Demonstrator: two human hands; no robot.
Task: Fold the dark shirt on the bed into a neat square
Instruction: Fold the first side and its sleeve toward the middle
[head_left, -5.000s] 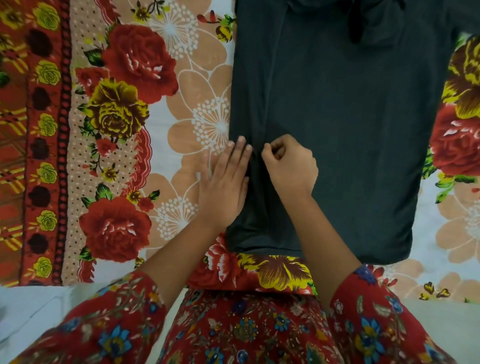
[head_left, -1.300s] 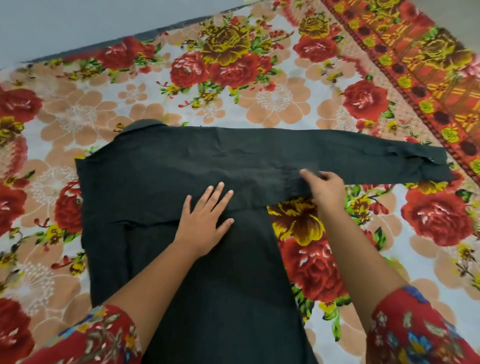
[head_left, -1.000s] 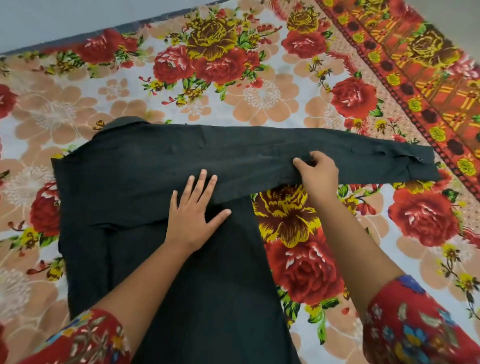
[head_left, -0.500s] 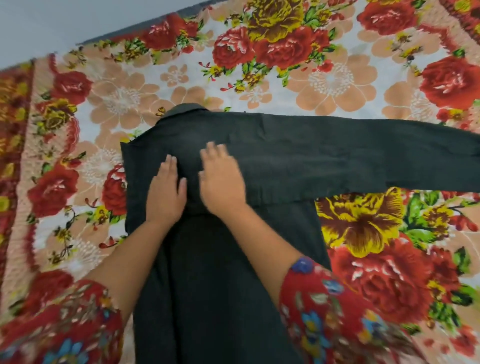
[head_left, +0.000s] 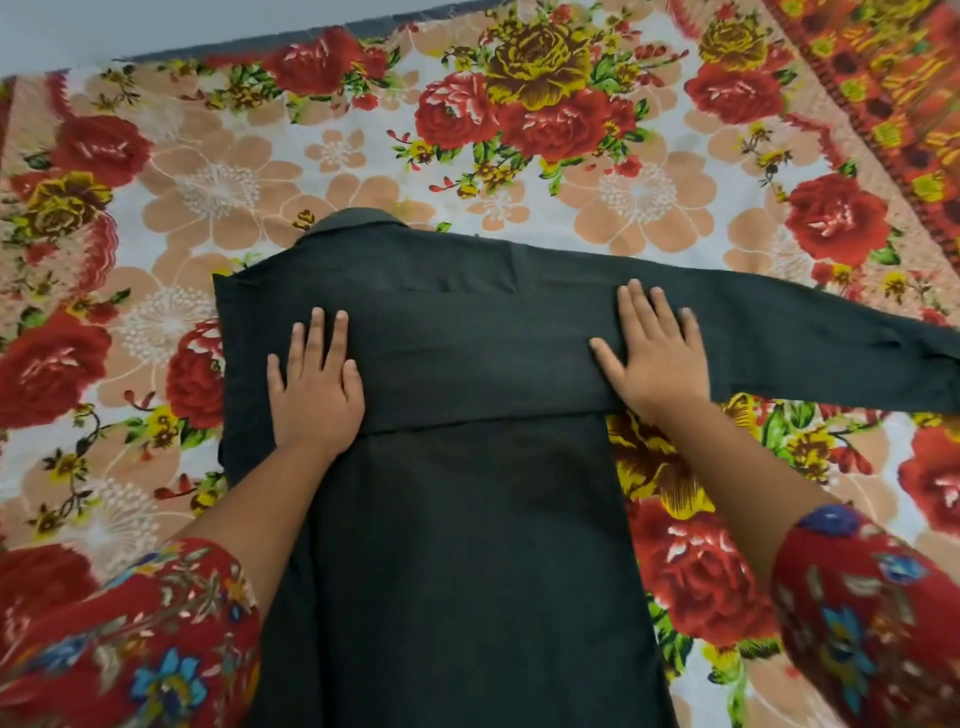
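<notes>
Floral bedsheet (head_left: 363, 171), dark shirt (head_left: 467, 519), left hand (head_left: 317, 395), right hand (head_left: 660, 358) flat on sleeve (head_left: 805, 353)

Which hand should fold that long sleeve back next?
Probably the right hand. It lies flat on the sleeve where it sticks out past the dark shirt. The left hand presses the far side.
</notes>
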